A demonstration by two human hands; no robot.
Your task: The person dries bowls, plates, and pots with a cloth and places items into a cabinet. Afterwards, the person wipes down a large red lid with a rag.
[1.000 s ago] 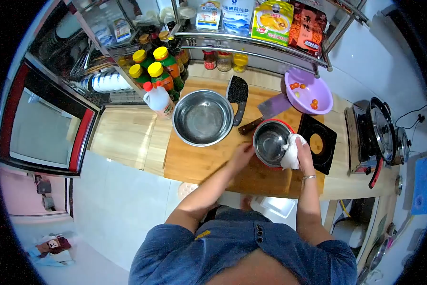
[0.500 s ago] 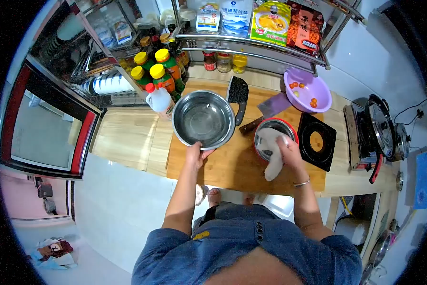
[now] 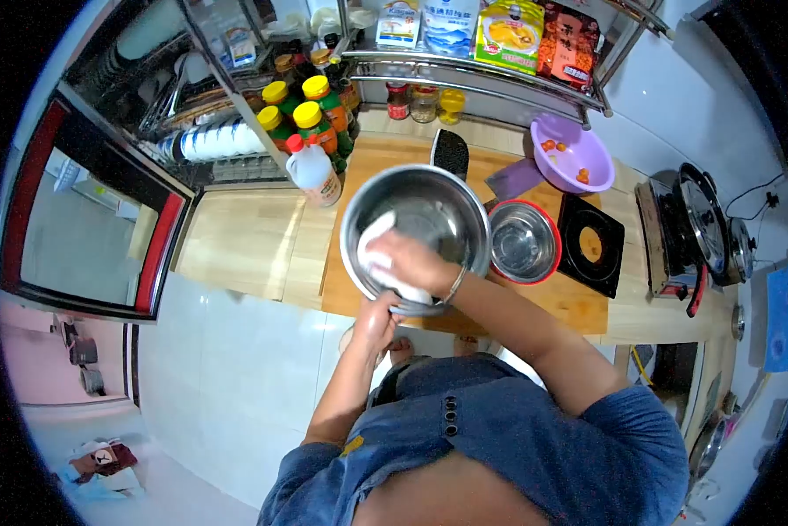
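Cloth (image 3: 376,237) out of small bowl (image 3: 525,245), into big bowl (image 3: 442,210)

Right hand (image 3: 410,261) and cloth have moved over from the red-rimmed small bowl to inside the big bowl; the big bowl itself now sits closer to the small one and to the person.

Big steel bowl: in front of the person, over the near part of the cutting board (image 3: 552,302). Looks lifted, but can't tell for sure whether its base touches the board. Left hand (image 3: 378,321) clamped on its near rim. Right hand closed on the white cloth, pressed against the bowl's inner left side; fingers partly blurred.

Small bowl: on the board, just right of the big one. Cleaver (image 3: 515,180) behind them, handle mostly covered by the big bowl. Black speckled blade (image 3: 451,153) also pokes out behind it. Black square panel (image 3: 574,254) right of the small bowl. Purple basin (image 3: 600,156) behind, small tomatoes (image 3: 583,176) inside.

Farther out: white jug (image 3: 315,178) with red cap and yellow-capped bottles (image 3: 317,88) back left, stove (image 3: 661,237) at right on the tabletop (image 3: 236,250), seasoning packets (image 3: 510,37) on the rack up top.
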